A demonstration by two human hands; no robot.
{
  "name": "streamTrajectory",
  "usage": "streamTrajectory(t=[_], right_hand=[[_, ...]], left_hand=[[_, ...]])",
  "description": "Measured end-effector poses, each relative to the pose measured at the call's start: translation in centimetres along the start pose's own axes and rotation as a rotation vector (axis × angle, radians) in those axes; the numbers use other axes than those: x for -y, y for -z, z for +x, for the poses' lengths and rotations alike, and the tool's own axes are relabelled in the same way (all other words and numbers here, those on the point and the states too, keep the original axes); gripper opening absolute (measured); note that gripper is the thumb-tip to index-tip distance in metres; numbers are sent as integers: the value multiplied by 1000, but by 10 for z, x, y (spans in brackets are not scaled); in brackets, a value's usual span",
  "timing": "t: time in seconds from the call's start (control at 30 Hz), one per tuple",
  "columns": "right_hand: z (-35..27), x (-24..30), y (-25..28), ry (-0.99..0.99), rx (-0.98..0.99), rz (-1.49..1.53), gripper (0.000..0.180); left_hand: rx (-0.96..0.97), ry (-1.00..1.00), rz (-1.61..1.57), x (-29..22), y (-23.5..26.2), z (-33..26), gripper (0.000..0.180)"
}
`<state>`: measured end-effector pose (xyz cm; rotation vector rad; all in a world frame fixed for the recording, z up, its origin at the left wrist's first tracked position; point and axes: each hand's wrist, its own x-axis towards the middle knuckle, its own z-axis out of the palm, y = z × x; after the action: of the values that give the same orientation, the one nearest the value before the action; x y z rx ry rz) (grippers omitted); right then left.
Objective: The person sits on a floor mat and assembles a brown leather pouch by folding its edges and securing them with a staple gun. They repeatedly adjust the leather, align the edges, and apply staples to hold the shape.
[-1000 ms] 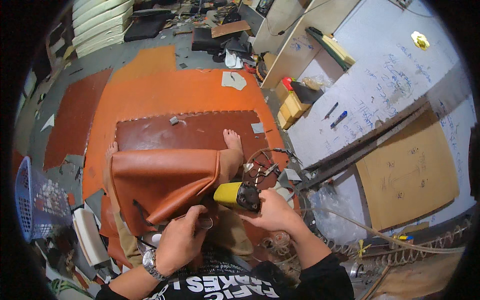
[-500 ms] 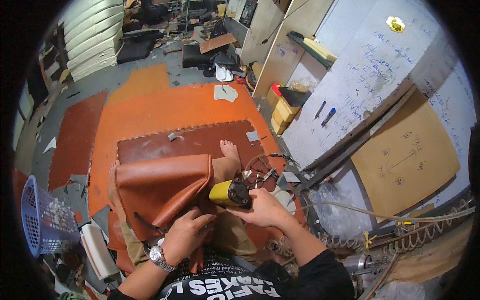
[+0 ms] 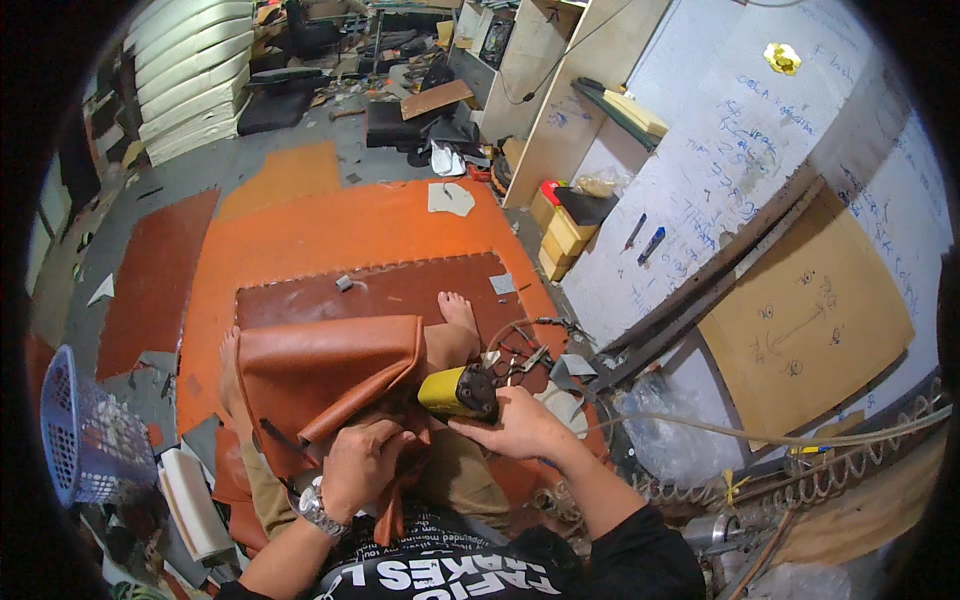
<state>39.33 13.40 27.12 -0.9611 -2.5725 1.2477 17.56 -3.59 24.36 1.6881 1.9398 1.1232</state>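
A brown leather-covered piece (image 3: 320, 365), squarish and folded at its near side, rests across my legs. My left hand (image 3: 365, 465), with a watch on the wrist, is closed on the loose near edge of the leather, fingers bent down over it. Just right of the leather, my right hand (image 3: 527, 425) is wrapped round a staple gun (image 3: 447, 394) with a yellow body and black end. The staple gun's tip and the spot under it are hidden. A dark strip (image 3: 277, 432) lies on the leather left of my left hand.
Orange and dark red leather sheets (image 3: 370, 225) cover the floor ahead, with small grey scraps on them. A blue plastic basket (image 3: 62, 430) stands at left. On the right are an air hose (image 3: 690, 430), clear plastic bags (image 3: 665, 425) and a brown cardboard panel (image 3: 810, 330).
My left hand has moved slightly left and its fingers have curled in more over the leather edge. The staple gun stays beside the leather, nearly where it was.
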Motion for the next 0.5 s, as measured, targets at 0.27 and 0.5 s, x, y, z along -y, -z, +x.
streamTrajectory(t=[0.27,0.5], right_hand=[[-2,2,-4,13,54,-111,40],[-7,19,4,-108,79,-162,39]], left_hand=[[-99,131,-110,12,-22,-9,15],[-10,194,-18,32,-27,-14,41]])
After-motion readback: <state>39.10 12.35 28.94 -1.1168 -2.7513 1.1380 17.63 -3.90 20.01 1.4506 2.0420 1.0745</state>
